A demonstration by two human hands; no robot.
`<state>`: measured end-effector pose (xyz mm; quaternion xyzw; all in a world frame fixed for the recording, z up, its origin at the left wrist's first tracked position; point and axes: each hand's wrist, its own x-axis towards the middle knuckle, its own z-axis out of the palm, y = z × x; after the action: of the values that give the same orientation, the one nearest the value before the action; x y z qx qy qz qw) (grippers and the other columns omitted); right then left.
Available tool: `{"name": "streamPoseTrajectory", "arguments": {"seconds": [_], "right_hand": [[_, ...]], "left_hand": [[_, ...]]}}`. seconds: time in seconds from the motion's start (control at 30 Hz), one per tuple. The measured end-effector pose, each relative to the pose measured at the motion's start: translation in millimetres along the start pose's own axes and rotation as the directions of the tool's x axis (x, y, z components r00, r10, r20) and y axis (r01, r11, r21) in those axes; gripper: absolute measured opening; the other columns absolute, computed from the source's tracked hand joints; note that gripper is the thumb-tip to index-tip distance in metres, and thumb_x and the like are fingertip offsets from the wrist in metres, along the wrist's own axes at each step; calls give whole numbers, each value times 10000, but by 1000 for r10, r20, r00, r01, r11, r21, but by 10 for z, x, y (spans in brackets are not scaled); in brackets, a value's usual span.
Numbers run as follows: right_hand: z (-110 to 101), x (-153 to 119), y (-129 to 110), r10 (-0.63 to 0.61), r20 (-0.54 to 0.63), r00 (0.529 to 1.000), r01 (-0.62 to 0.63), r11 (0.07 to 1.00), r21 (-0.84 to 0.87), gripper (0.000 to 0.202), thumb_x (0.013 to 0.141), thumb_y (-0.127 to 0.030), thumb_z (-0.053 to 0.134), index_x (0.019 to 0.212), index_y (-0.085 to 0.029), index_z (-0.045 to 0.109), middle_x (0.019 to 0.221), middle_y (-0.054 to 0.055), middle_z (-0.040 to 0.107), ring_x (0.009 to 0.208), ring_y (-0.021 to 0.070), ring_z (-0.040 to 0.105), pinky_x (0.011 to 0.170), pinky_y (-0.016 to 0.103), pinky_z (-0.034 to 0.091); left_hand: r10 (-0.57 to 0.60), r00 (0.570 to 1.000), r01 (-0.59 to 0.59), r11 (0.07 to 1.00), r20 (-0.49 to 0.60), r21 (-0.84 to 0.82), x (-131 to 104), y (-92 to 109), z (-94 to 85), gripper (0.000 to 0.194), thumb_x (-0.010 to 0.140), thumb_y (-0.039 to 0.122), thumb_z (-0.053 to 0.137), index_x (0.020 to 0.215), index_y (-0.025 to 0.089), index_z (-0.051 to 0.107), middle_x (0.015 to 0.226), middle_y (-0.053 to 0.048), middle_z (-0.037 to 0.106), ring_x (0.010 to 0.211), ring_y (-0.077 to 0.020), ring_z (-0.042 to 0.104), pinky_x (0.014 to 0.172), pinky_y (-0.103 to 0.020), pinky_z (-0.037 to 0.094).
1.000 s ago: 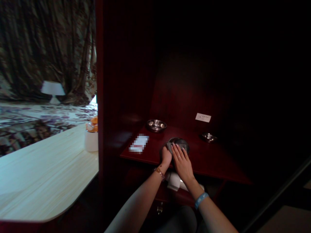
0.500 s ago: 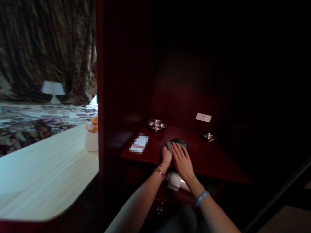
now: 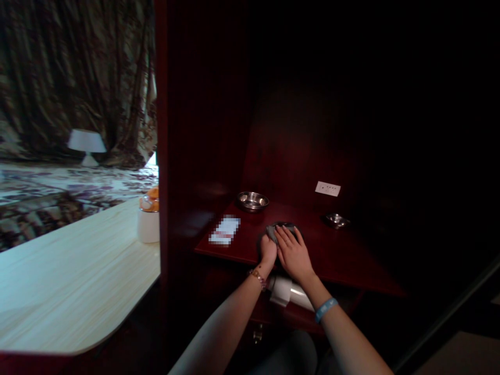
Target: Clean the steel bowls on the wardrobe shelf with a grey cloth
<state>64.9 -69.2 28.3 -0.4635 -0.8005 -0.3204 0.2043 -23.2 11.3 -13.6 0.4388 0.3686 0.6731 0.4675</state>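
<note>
Just over the front part of the dark red desktop (image 3: 250,245), my left hand (image 3: 268,250) is closed on the near left side of a round, shiny metal bowl (image 3: 290,225), which looks dark in this light. My right hand (image 3: 294,253) presses a grey cloth (image 3: 271,232) against the bowl, its fingers long and nearly flat on the fabric. Both hands cover much of the bowl and cloth. Whether the bowl touches the desktop, I cannot tell.
A wide metal bowl (image 3: 252,201) stands at the back left, a smaller one (image 3: 337,221) at the right. A blurred white card (image 3: 225,230) lies near the left edge. Under the desktop sits a white roll (image 3: 300,296). A partition (image 3: 162,156) separates a pale table (image 3: 78,281).
My right hand has slid slightly across the bowl, and the grey cloth has shifted a little left with it. My left hand keeps its hold in nearly the same place.
</note>
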Motion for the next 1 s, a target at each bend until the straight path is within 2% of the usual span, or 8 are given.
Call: {"name": "streamPoseTrajectory", "arguments": {"seconds": [0.1, 0.3, 0.47, 0.63, 0.83, 1.0], "right_hand": [[-28, 83, 1, 12, 5, 1000, -12, 999, 32, 495, 967, -245, 425, 1452, -155, 465, 1464, 95, 547, 1373, 250, 462, 1234, 488, 146], [-21, 253, 51, 28, 9, 1000, -28, 998, 65, 419, 950, -240, 441, 1329, -146, 591, 1343, 117, 648, 1308, 247, 528, 1228, 486, 159], [-4, 353, 105, 59, 27, 998, -61, 994, 88, 371, 946, -264, 443, 1233, -155, 651, 1249, 109, 702, 1248, 246, 574, 1224, 481, 144], [-2, 436, 159, 110, 59, 992, -116, 989, 95, 316, 947, -294, 441, 1107, -173, 684, 1160, 102, 730, 1148, 229, 626, 1221, 456, 135], [58, 516, 260, 225, 114, 968, -238, 965, 111, 345, 976, -354, 387, 975, -189, 690, 1038, 96, 753, 1040, 214, 666, 1188, 442, 194], [190, 487, 450, 376, 154, 914, -400, 900, 175, 408, 994, -371, 320, 1076, -213, 687, 1105, 79, 753, 1092, 197, 663, 1168, 446, 244]], "left_hand": [[20, 999, -20, 1000, 29, 7, -1, 4, -2, 209, 804, 305, 547, 748, 137, 658, 831, -119, 732, 740, -189, 663, 684, -272, 512], [24, 1000, -24, 999, -19, 45, 11, -1, -3, 244, 842, 290, 502, 692, 148, 631, 763, -96, 712, 741, -185, 654, 702, -266, 508], [28, 999, -24, 989, -26, 145, 45, -56, 5, 285, 869, 298, 477, 663, 148, 604, 686, -62, 672, 676, -165, 606, 682, -263, 478], [9, 999, -4, 990, -39, 137, 63, -103, 38, 368, 919, 380, 423, 735, 141, 634, 751, -88, 704, 708, -183, 633, 657, -258, 467], [-5, 997, 24, 967, -75, 252, 22, -39, 36, 467, 965, 421, 360, 797, 135, 689, 791, -149, 734, 727, -219, 675, 628, -263, 457], [18, 998, 0, 953, -56, 304, -2, -8, 33, 537, 980, 429, 317, 691, 141, 665, 668, -130, 695, 628, -196, 636, 562, -253, 408]]}}
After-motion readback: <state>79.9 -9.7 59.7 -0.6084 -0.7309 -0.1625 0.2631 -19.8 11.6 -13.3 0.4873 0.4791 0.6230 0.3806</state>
